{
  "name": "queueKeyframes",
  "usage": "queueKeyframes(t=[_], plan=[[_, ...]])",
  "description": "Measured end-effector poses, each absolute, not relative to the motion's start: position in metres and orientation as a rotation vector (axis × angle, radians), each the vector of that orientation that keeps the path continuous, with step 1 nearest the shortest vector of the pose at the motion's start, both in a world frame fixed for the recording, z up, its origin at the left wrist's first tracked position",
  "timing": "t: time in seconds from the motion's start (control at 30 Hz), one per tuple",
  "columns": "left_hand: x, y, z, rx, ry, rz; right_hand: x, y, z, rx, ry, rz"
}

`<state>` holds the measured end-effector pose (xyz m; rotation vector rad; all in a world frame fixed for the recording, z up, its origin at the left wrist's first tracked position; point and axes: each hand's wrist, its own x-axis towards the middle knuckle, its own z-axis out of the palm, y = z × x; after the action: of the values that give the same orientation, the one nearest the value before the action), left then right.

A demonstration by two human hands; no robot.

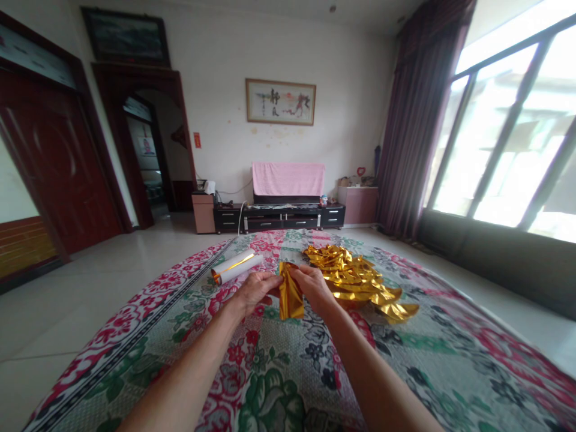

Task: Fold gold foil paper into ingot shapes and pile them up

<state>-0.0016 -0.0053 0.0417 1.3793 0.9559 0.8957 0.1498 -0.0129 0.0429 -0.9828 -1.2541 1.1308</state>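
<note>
Over a flower-patterned cloth [270, 360], pinching a gold foil strip [291, 302] near its top between left hand [255, 290] and right hand [316, 285]. Farther out: crinkled foil heap [351, 273] rightward, white-and-gold roll [237, 268] leftward. Could tear the thin-looking strip by tugging unevenly.

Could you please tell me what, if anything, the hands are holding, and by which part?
A piece of gold foil, pinched near its upper end: the left hand on its left side, the right hand on its right.
</note>
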Motion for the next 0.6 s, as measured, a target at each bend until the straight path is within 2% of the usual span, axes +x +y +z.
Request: queueKeyframes(t=[0.6], plan=[[0.0043, -0.0006, 0.0344, 1.331, 1.008, 1.047, 0.146, -0.0172, 0.0487, -0.977, -1.202, 1.147]])
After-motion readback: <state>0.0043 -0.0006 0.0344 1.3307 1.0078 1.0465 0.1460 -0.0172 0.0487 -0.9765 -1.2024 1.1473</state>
